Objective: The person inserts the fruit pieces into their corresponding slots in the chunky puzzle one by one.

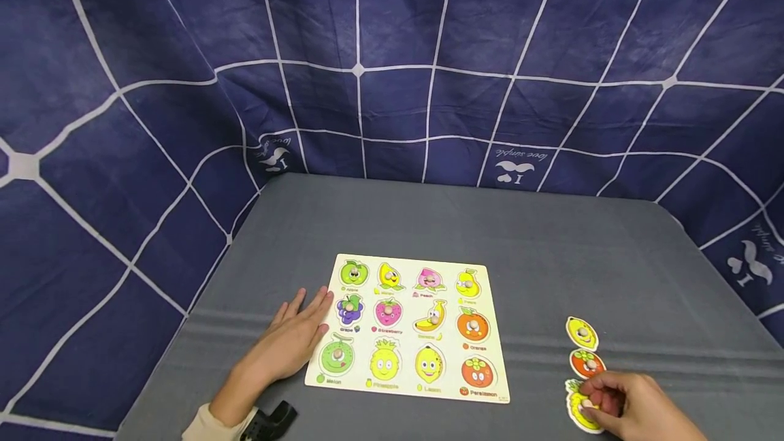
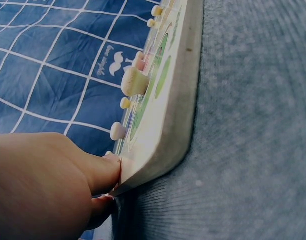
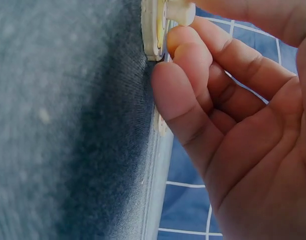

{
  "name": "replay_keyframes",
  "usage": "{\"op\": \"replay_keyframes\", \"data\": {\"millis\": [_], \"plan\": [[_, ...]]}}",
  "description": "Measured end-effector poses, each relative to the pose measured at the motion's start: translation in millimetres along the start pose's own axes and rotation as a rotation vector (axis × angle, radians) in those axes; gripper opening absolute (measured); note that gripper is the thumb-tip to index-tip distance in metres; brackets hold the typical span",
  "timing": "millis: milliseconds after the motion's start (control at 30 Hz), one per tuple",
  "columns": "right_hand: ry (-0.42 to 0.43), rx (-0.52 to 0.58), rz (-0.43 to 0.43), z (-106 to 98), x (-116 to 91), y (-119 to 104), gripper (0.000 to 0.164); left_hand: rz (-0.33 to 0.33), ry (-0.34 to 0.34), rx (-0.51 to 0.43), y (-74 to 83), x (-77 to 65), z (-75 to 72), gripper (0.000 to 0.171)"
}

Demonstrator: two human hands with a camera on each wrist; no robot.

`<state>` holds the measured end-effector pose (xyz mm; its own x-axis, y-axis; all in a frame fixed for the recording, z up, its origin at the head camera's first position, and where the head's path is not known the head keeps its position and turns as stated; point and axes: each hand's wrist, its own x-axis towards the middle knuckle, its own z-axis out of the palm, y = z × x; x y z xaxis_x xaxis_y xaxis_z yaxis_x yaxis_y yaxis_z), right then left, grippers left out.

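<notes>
A cream wooden fruit puzzle board (image 1: pixel 407 265) lies flat on the grey table. My left hand (image 1: pixel 292 342) rests along its left edge, fingers extended, and the left wrist view shows the thumb (image 2: pixel 100 172) against the board's side. At the right, my right hand (image 1: pixel 631 403) holds the pineapple puzzle piece (image 1: pixel 574 400) by its small wooden knob (image 3: pixel 180 12), fingers curled around it. Just beyond it lie the persimmon piece (image 1: pixel 578 362) and the lemon piece (image 1: pixel 574 329), each with a knob. Pineapple, lemon and persimmon pictures in the board's near row have no knobs; the melon piece (image 1: pixel 337 363) has one.
Several knobbed fruit pieces, such as the orange (image 1: pixel 473 333) and the strawberry (image 1: pixel 388 322), sit in the board. Grey cloth (image 1: pixel 447 223) covers the table. A blue curtain with white grid lines (image 1: pixel 392 101) hangs behind and along the sides.
</notes>
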<state>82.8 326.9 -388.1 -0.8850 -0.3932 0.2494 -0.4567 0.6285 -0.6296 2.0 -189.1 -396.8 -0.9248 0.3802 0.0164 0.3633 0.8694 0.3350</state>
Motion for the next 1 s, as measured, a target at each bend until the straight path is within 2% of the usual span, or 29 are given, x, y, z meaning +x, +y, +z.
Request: {"op": "replay_keyframes", "data": {"millis": [267,500,767,1000], "plan": [[-0.052,0.004,-0.026,-6.8,-4.6,2.6,0.031,0.016,0.007,-0.015,1.4,0.6,3.6,0.051],[-0.021,-0.02,-0.062,-8.4,-3.9,1.0,0.038,0.029,0.021,-0.017,1.6,4.6,2.9,0.051],[-0.018,-0.034,-0.026,-8.6,-4.6,-3.1,0.037,0.028,-0.002,-0.031,1.3,5.8,2.2,0.051],[-0.038,-0.037,0.022,-4.4,-0.3,-5.9,0.033,0.02,0.004,-0.026,-2.3,2.3,-2.5,0.051]]}}
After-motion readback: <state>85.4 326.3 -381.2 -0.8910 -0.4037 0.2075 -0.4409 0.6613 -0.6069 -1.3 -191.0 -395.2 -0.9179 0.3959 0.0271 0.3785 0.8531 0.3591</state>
